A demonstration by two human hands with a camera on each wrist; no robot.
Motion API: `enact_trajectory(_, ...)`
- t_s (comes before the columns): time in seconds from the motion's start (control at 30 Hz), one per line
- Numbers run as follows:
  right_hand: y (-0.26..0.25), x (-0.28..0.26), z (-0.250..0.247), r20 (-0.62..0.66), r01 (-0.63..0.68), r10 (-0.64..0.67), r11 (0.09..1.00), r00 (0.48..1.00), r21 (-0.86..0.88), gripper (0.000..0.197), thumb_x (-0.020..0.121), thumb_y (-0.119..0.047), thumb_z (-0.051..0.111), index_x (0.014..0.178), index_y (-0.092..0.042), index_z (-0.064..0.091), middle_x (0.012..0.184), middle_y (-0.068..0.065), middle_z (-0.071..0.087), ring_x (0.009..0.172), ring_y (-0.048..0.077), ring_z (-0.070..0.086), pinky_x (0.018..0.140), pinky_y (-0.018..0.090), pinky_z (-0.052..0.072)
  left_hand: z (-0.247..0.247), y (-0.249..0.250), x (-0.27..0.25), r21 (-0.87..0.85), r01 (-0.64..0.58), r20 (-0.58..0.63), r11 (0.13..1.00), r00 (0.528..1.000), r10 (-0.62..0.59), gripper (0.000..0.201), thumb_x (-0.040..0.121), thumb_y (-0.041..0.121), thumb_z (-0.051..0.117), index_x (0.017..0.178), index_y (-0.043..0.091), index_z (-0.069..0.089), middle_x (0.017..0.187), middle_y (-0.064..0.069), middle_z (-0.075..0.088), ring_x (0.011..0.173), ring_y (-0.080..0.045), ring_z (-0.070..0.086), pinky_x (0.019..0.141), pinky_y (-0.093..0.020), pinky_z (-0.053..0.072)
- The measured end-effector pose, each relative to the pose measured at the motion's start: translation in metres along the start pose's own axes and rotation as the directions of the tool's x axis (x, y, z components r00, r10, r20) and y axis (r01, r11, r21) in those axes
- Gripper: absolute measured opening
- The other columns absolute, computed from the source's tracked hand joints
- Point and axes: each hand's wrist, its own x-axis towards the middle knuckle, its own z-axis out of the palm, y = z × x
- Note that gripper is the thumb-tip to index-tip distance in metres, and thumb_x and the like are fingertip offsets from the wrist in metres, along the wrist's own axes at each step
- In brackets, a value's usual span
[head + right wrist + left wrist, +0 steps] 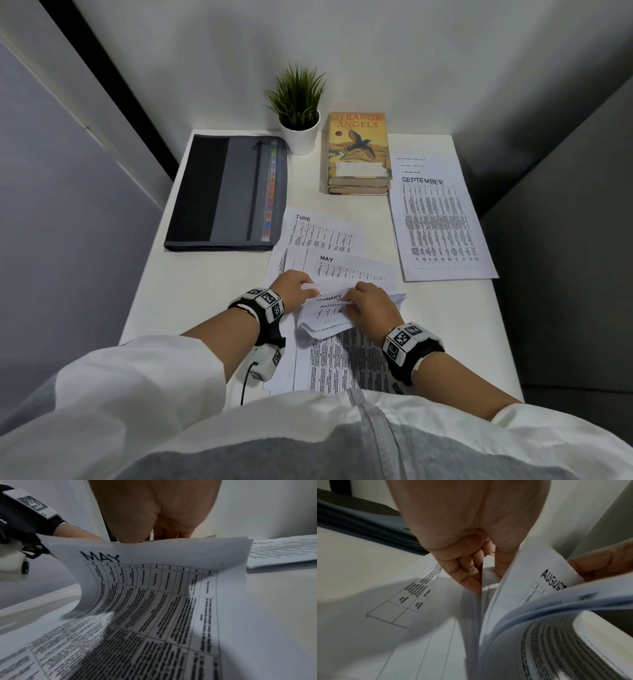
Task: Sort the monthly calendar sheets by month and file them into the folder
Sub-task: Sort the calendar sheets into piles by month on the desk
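Note:
Loose calendar sheets lie fanned in front of me: June [318, 229], May [346, 265], January [330, 297] and August [329, 308]. My left hand [306, 289] pinches the top left edge of a few lifted sheets, thumb on one side and curled fingers [467, 574] on the other. My right hand [354, 303] grips the bent-up top edges of the August sheet [539, 582] and those under it. The May sheet [154, 588] curls up below my right hand [154, 534]. The dark grey folder [226, 192] lies closed at the back left, its coloured tabs showing.
A separate stack with September [438, 219] on top lies at the right of the white table [205, 274]. Two books [359, 154] and a small potted plant [299, 113] stand at the back. Walls close in behind and on both sides.

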Motion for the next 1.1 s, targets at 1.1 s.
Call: enact_trajectory(1.1, 0.004, -0.016, 0.007, -0.128, 0.152, -0.149, 0.988, 0.981, 0.016, 0.007, 0.083, -0.012, 0.068, 0.083, -0.005, 0.065, 0.109, 0.011, 0.060, 0.094, 0.028, 0.056, 0.074, 0.038, 0.051, -0.001, 0.004, -0.006, -0.087, 0.041, -0.015, 0.995, 0.999, -0.043, 0.011, 0.089, 0.020, 0.065, 0.083, 0.010, 0.068, 0.069, 0.004, 0.062, 0.067, -0.013, 0.056, 0.070, -0.025, 0.046)
